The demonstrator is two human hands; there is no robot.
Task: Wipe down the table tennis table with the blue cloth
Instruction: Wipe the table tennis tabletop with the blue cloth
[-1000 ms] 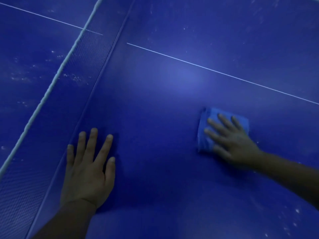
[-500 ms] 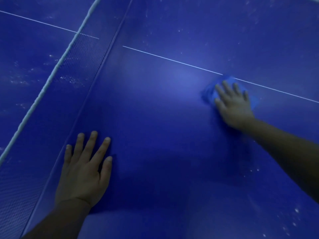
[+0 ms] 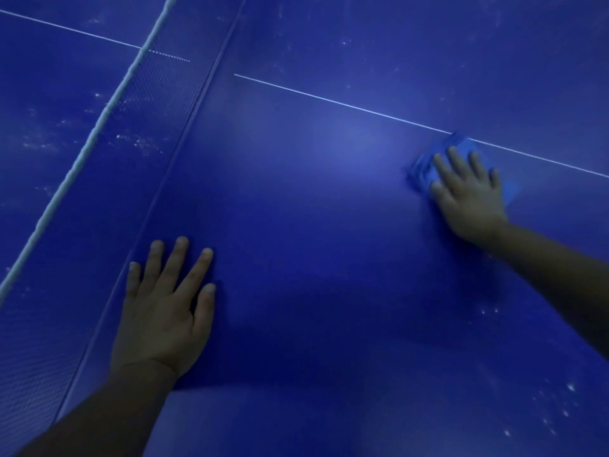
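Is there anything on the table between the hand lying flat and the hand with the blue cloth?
No. The head view shows only bare blue table top between the left hand and the right hand pressing the blue cloth.

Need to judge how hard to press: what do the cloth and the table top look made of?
Blue cloth: soft fabric, perhaps microfibre; it bunches and creases under the right hand. Table top: hard, smooth painted board with a low sheen; it shows a soft light glare, a thin white line and pale dust specks. Exact material unclear.

Two bare forearms and hands — left hand (image 3: 164, 311), right hand (image 3: 468, 192) — no sleeves in view
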